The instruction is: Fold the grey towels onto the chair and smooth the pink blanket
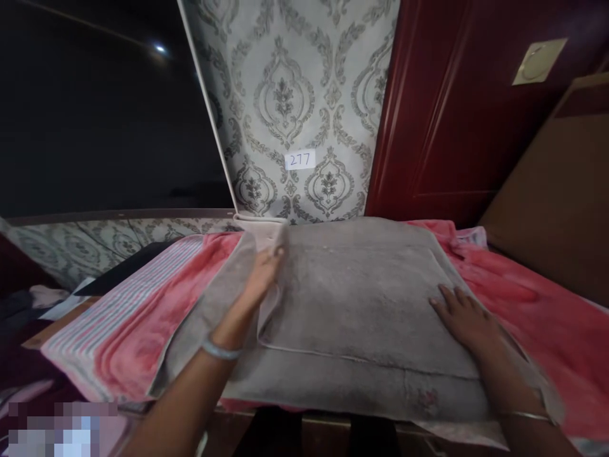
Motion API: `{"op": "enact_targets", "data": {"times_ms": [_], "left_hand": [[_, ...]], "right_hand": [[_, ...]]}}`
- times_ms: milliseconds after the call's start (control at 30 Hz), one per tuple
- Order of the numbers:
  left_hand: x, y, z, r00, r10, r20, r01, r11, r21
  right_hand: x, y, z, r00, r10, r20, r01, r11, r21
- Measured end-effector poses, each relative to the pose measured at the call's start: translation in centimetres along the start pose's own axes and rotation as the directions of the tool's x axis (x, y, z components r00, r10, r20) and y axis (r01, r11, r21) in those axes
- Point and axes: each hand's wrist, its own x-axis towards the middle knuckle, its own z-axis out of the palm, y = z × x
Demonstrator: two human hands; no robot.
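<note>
A grey plush cloth (342,298) lies spread in front of me, with one layer folded over another and a small flower motif near its front edge. My left hand (266,270) grips the folded-over left edge, where a paler underside is turned up at the far end; its fingers are slightly blurred. On the right part of the cloth rests my right hand (464,317), flat with the fingers spread. Beneath the grey cloth is a pink blanket (528,292) with a striped border (128,298) on the left, showing on both sides.
A dark television screen (104,114) stands at the back left. Patterned wallpaper bears a paper label (299,159) reading 277. At the right are a dark red door (442,114) and a cardboard box (566,190). Assorted cloths (42,387) lie at the lower left.
</note>
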Motion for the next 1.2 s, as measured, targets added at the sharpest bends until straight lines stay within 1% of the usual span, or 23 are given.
{"op": "enact_targets", "data": {"times_ms": [33, 67, 100, 133, 167, 200, 233, 300, 367, 433, 533, 600, 667, 733, 767, 800, 833, 900, 967, 1033, 1100, 1200], "left_hand": [[-0.6, 0.0, 2.5, 0.988, 0.093, 0.125, -0.108, 0.987, 0.119], [-1.4, -0.3, 4.8, 0.953, 0.161, 0.257, -0.218, 0.952, 0.213], [-2.6, -0.9, 6.9, 0.898, 0.195, 0.394, -0.32, 0.904, 0.284], [-3.9, -1.8, 8.7, 0.837, 0.194, 0.511, -0.411, 0.839, 0.355], [-5.3, -2.8, 10.2, 0.777, 0.167, 0.607, -0.488, 0.768, 0.415], [-6.7, -3.8, 11.3, 0.725, 0.146, 0.673, -0.561, 0.691, 0.455], [-8.0, -4.9, 12.1, 0.7, 0.143, 0.699, -0.617, 0.613, 0.493], [-10.1, -6.7, 12.9, 0.704, 0.176, 0.688, -0.668, 0.495, 0.556], [-11.1, -7.8, 12.8, 0.714, 0.231, 0.66, -0.683, 0.435, 0.586], [-11.5, -8.4, 12.5, 0.7, 0.281, 0.657, -0.706, 0.415, 0.574], [-11.4, -9.0, 12.2, 0.677, 0.362, 0.641, -0.733, 0.409, 0.543], [-11.4, -9.3, 12.3, 0.665, 0.4, 0.631, -0.746, 0.405, 0.529], [-11.4, -9.6, 12.4, 0.661, 0.419, 0.622, -0.75, 0.406, 0.522], [-11.4, -9.8, 12.5, 0.659, 0.426, 0.62, -0.751, 0.415, 0.514], [-11.4, -9.9, 12.5, 0.657, 0.427, 0.621, -0.753, 0.419, 0.508], [-11.4, -9.9, 12.5, 0.655, 0.43, 0.622, -0.755, 0.421, 0.503], [-11.4, -10.0, 12.5, 0.653, 0.434, 0.62, -0.756, 0.418, 0.503], [-11.5, -10.0, 12.5, 0.65, 0.451, 0.612, -0.76, 0.399, 0.513], [-11.5, -10.0, 12.5, 0.645, 0.472, 0.601, -0.764, 0.364, 0.533], [-11.6, -10.1, 12.4, 0.642, 0.494, 0.587, -0.762, 0.322, 0.561], [-11.5, -10.1, 12.5, 0.626, 0.525, 0.576, -0.768, 0.289, 0.571], [-11.5, -10.0, 12.5, 0.576, 0.598, 0.558, -0.797, 0.256, 0.547]], "right_hand": [[-0.1, -0.2, -0.2, 1.0, -0.008, -0.003, 0.008, 1.0, -0.003], [-0.2, -0.3, -0.4, 1.0, -0.01, -0.005, 0.01, 1.0, -0.006], [-0.2, -0.4, -0.5, 1.0, -0.006, -0.006, 0.006, 1.0, -0.01], [-0.3, -0.4, -0.7, 1.0, 0.001, -0.005, -0.001, 1.0, -0.014], [-0.3, -0.5, -0.8, 1.0, 0.008, -0.002, -0.008, 1.0, -0.018], [-0.4, -0.5, -0.9, 1.0, 0.012, 0.003, -0.012, 1.0, -0.023], [-0.4, -0.6, -1.0, 1.0, 0.01, 0.007, -0.01, 1.0, -0.027], [-0.5, -0.7, -1.2, 1.0, -0.003, 0.006, 0.003, 0.999, -0.033], [-0.7, -0.9, -1.5, 1.0, -0.009, -0.001, 0.009, 0.999, -0.034], [-0.8, -1.1, -1.9, 1.0, 0.002, 0.009, -0.002, 0.999, -0.033], [-1.1, -1.5, -2.8, 0.998, 0.039, 0.053, -0.038, 0.999, -0.028], [-1.3, -2.3, -3.7, 0.999, 0.048, 0.024, -0.048, 0.999, -0.024], [-1.5, -4.0, -4.7, 0.998, -0.012, -0.058, 0.013, 1.0, 0.011], [-1.5, -6.7, -5.3, 0.991, -0.103, -0.083, 0.115, 0.983, 0.144], [-1.4, -8.4, -5.5, 0.987, -0.145, -0.062, 0.156, 0.959, 0.236], [-1.3, -10.1, -5.4, 0.986, -0.167, -0.011, 0.161, 0.928, 0.335], [-1.1, -11.9, -5.2, 0.983, -0.183, 0.025, 0.159, 0.908, 0.388], [-0.5, -15.0, -4.6, 0.978, -0.196, 0.069, 0.146, 0.883, 0.446], [0.3, -17.4, -3.8, 0.978, -0.195, 0.07, 0.14, 0.87, 0.472], [0.9, -18.9, -3.3, 0.978, -0.198, 0.061, 0.141, 0.849, 0.509], [1.3, -19.7, -3.1, 0.976, -0.216, 0.037, 0.161, 0.82, 0.549], [1.3, -19.7, -3.0, 0.969, -0.247, -0.02, 0.211, 0.777, 0.594]]}}
